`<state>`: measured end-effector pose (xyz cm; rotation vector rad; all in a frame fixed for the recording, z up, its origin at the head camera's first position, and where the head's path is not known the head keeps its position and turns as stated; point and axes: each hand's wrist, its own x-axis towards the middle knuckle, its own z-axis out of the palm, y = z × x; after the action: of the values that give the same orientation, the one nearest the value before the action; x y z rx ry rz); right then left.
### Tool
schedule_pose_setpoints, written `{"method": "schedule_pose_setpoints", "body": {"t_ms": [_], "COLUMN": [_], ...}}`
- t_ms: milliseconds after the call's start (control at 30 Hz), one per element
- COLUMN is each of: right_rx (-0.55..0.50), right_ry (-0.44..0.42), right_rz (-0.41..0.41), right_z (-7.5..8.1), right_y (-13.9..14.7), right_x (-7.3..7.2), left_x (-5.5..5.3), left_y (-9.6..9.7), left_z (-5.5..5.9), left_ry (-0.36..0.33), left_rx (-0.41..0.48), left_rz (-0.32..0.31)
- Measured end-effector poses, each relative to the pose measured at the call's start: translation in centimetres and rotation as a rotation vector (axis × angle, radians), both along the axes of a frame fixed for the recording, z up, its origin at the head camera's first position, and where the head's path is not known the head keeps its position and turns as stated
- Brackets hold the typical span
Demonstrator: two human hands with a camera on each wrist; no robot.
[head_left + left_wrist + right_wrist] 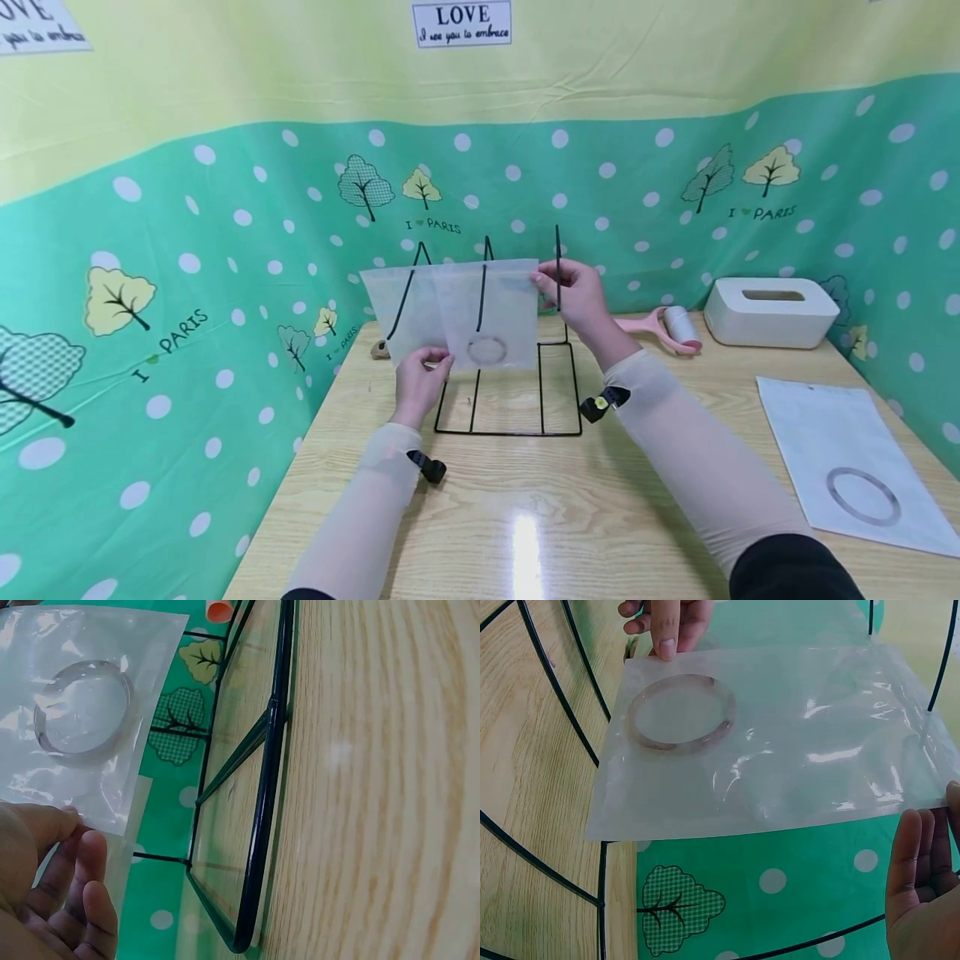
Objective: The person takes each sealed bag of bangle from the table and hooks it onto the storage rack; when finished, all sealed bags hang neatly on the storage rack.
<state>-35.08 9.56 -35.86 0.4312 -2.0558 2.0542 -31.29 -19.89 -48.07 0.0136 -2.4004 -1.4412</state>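
Note:
A translucent plastic bag (517,321) with a ring-shaped bangle (721,732) showing in it is held up among the prongs of a black wire rack (510,434). My left hand (420,387) pinches the bag's lower edge near the bangle. With thumb and fingers, my right hand (573,292) grips its upper right corner, beside the rack's right prong. Two other prongs cross the bag in the head view. A second sheet edge shows behind the bag in the left wrist view; whether it is another bag, I cannot tell.
Another pale bag (817,425) with a ring shape on it lies at the table's right. Behind it stands a white tissue box (768,325). A pink-handled lint roller (682,327) lies beside the box. Polka-dot cloth (247,350) walls the table's left and back.

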Motion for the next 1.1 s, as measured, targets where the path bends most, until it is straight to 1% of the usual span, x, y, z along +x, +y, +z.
{"method": "schedule_pose_setpoints", "body": {"t_ms": [433,667,933,1100], "right_rx": [0.006,0.009,0.020,0.039], "right_ry": [-0.005,-0.005,-0.012,-0.017], "right_rz": [-0.008,-0.017,-0.034,-0.020], "right_z": [-0.1,-0.2,-0.4,-0.6], "right_y": [0.2,0.2,0.5,1.0], "right_x": [-0.1,-0.1,0.0,0.2], "left_x": [0.1,0.2,0.6,1.0], "left_y": [0.1,0.0,-0.2,-0.5], "left_z": [0.2,0.2,0.2,0.1], "left_ry": [-0.015,-0.009,0.004,0.000], "left_rx": [-0.024,-0.040,-0.067,-0.089], "left_rz": [0.003,0.005,0.005,0.004]}}
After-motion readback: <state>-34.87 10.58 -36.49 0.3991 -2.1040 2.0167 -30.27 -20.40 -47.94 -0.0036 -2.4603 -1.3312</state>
